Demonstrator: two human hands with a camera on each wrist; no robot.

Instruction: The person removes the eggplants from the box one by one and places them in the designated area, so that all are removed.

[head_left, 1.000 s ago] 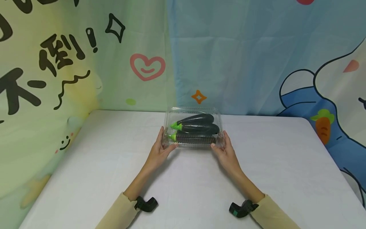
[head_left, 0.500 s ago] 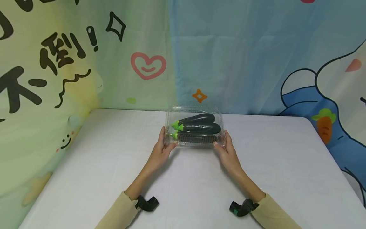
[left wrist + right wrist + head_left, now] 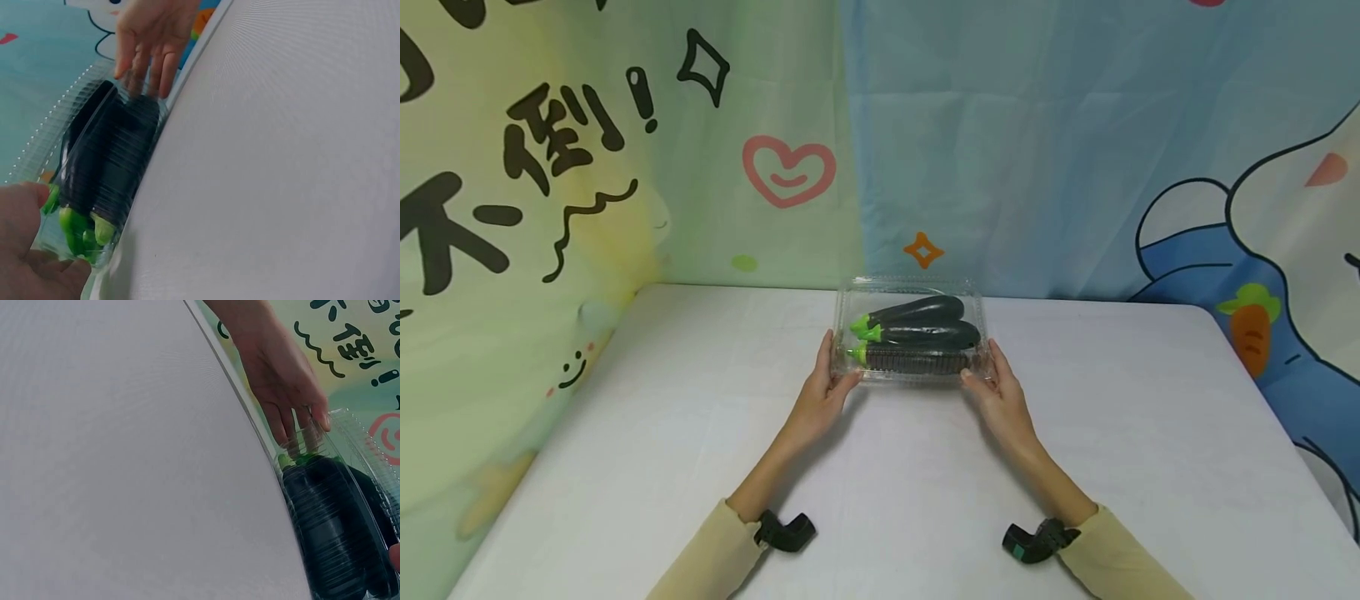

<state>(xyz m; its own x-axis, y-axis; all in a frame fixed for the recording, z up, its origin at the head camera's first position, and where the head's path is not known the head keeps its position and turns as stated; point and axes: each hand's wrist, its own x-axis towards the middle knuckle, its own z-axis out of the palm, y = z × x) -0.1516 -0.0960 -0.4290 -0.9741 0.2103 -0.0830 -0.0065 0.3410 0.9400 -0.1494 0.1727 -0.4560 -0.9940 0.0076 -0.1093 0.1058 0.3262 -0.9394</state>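
Observation:
Near the far edge of the table, both hands hold a clear plastic clamshell box, one at each end. Inside lie three dark eggplants with bright green stem ends pointing left. My left hand grips the left end, thumb on the near corner. At the opposite end, the right hand pinches the box the same way, its thumb on the front right corner. In the left wrist view, the fingers of the right hand reach under the box. Ridged plastic covers the nearest eggplant.
A white-covered table spreads below and around the arms. Behind it hangs a printed cloth backdrop with lettering, a heart and cartoon figures. Each wrist wears a black camera, one on the left, one on the right.

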